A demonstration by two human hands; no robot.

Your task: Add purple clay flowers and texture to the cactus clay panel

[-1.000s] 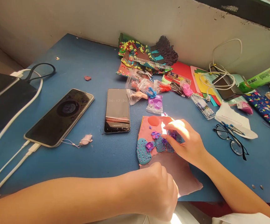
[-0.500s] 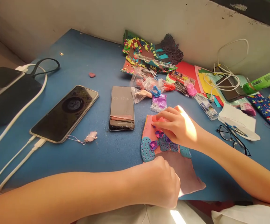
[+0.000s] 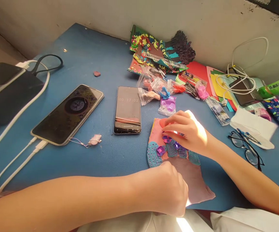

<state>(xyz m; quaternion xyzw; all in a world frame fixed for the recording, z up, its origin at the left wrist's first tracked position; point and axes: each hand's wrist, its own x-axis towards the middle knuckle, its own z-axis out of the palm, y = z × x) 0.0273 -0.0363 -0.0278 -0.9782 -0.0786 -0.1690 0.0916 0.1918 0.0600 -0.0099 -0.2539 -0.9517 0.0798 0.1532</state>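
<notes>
A sheet of modelling clay [image 3: 194, 180] lies near the table's front edge, pink and mauve with a band of dotted blue patches. Purple clay flowers [image 3: 161, 150] sit on the patches. My right hand [image 3: 189, 130] reaches over the sheet's upper part, its fingertips drawn together low on the pink area. A dark purple bit shows at the fingertips, too small to make out. My left hand [image 3: 170, 190] is closed in a fist in front of the sheet, covering part of it. Whatever lies inside the fist is hidden.
Bagged clay [image 3: 167, 104] and a phone [image 3: 127, 109] with a timer lie beyond the sheet. Another phone [image 3: 67, 114] is plugged in at left. A decorated clay piece [image 3: 153, 48] leans at the wall. Eyeglasses [image 3: 246, 148] lie at right.
The view has shifted slightly, moving most things a little right in the picture. Both hands keep nearly the same places and poses at the clay sheet. The timer has advanced.
</notes>
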